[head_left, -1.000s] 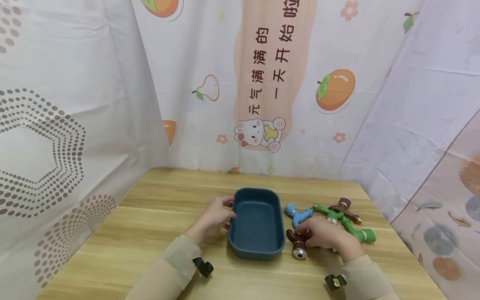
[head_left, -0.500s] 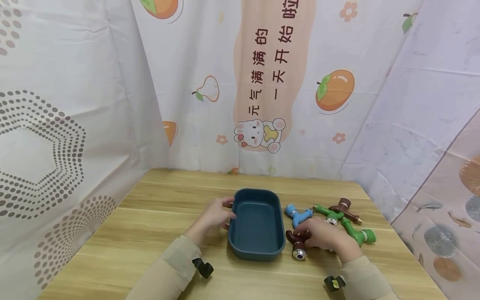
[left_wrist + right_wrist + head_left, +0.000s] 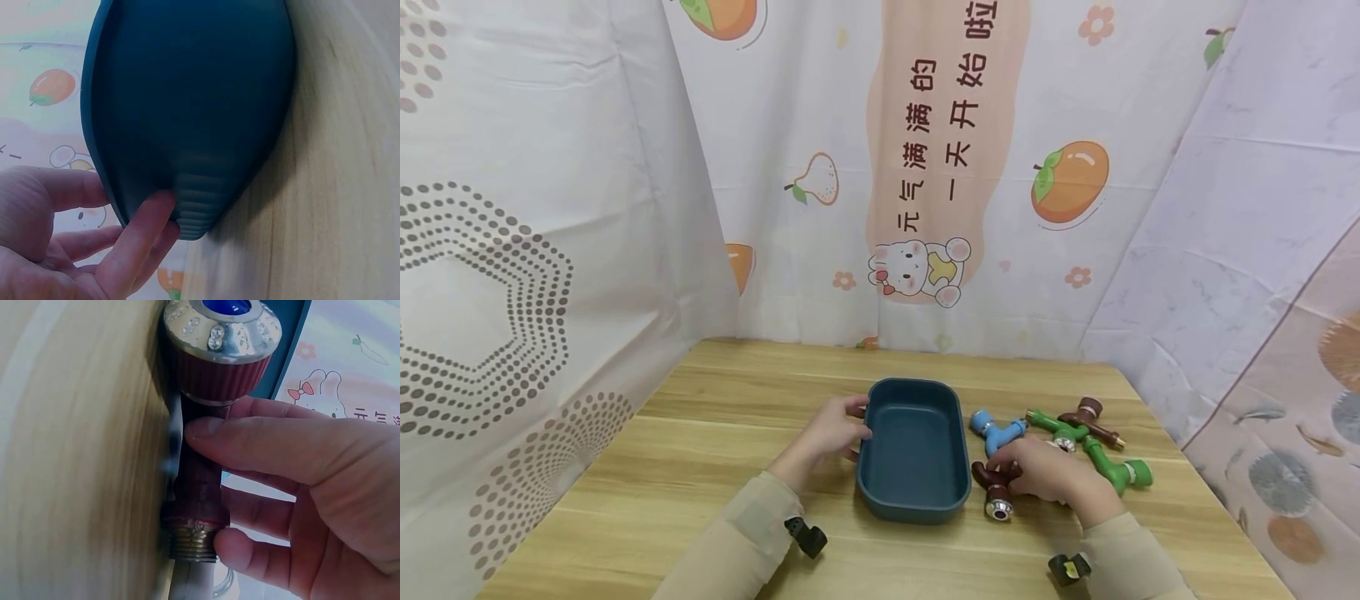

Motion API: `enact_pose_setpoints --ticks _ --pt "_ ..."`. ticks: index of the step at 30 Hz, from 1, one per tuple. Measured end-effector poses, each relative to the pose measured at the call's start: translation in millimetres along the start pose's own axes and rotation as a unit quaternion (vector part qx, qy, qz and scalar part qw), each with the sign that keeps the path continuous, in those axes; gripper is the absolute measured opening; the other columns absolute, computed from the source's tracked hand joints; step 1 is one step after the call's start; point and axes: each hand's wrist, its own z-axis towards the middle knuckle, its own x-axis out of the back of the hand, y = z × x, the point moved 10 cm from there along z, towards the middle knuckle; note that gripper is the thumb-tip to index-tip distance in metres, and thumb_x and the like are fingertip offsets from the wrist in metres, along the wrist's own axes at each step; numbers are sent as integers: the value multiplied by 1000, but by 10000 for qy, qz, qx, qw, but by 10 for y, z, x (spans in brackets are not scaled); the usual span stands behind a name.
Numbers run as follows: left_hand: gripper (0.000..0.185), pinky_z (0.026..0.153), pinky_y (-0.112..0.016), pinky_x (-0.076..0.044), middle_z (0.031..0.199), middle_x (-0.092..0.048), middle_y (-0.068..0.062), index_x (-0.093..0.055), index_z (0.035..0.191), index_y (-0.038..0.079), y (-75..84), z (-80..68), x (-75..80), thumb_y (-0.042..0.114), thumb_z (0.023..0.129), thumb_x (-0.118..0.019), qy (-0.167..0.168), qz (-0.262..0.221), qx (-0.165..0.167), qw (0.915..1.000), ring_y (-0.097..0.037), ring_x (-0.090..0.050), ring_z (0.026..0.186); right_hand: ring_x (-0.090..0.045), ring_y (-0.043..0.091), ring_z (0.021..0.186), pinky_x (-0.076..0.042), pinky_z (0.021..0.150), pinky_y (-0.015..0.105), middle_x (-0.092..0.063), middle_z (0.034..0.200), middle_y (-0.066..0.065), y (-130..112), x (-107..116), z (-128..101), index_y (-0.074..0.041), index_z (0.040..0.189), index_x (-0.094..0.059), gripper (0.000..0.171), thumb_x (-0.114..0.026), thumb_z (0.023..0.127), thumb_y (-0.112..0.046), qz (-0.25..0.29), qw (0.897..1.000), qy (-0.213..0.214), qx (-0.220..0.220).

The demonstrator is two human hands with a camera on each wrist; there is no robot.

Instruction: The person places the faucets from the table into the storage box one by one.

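My left hand (image 3: pixel 829 432) holds the left wall of a dark blue rectangular plastic bin (image 3: pixel 914 507), which stands on the table. In the left wrist view, two of its fingers (image 3: pixel 150 231) lie on the outer wall, and others pass behind the rim. With the right hand (image 3: pixel 1048 468) I grip a dark brown tap (image 3: pixel 997 492) beside the bin's right wall. The right wrist view shows the thumb across the tap's body (image 3: pixel 203 456), between a silver knob (image 3: pixel 219 337) with a blue centre and a brass threaded end (image 3: pixel 192 544).
Past the right hand lie a blue tap (image 3: pixel 996 431), a green tap (image 3: pixel 1056 427), a second green tap (image 3: pixel 1120 471) and a brown tap (image 3: pixel 1090 419), close together. The wooden table (image 3: pixel 685 467) meets printed curtains (image 3: pixel 820 250) at the back and sides.
The hands, the bin and the taps keep almost the same places. My right wrist has shifted very slightly to the left.
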Motion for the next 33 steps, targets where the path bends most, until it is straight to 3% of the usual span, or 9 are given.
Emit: enact_pose_setpoints --ticks 17,23,29,33 --pt "67 60 -47 -62 135 -51 -33 -47 148 -5 40 -24 -10 -10 84 -67 -11 95 -15 10000 -32 -69 91 -59 7 83 -52 71 30 -64 91 -15 -37 79 -13 -23 109 -75 29 -79 87 -4 -160 9996 205 112" --pt "68 61 -47 -63 137 -50 -33 -46 148 -4 31 -18 -7 -10 84 -67 -23 35 26 10000 -34 -69 93 -57 9 77 -48 64 26 -63 84 -8 -36 156 -29 -24 98 -70 29 -77 85 1 -162 9990 311 260" --pt "67 61 -47 -63 136 -50 -33 -47 148 -5 38 -19 -12 -10 84 -66 -43 -7 8 10000 -36 -69 94 -61 12 85 -51 69 28 -67 97 -11 -5 273 -97 -22 112 -73 36 -75 86 4 -167 9985 515 129" --pt "67 61 -47 -63 137 -50 -33 -46 148 -4 28 -19 -10 -10 85 -66 -19 -1 44 10000 -36 -69 95 -64 15 87 -54 71 31 -69 101 -7 -32 348 -142 -16 116 -72 35 -76 87 3 -260 9970 683 272"
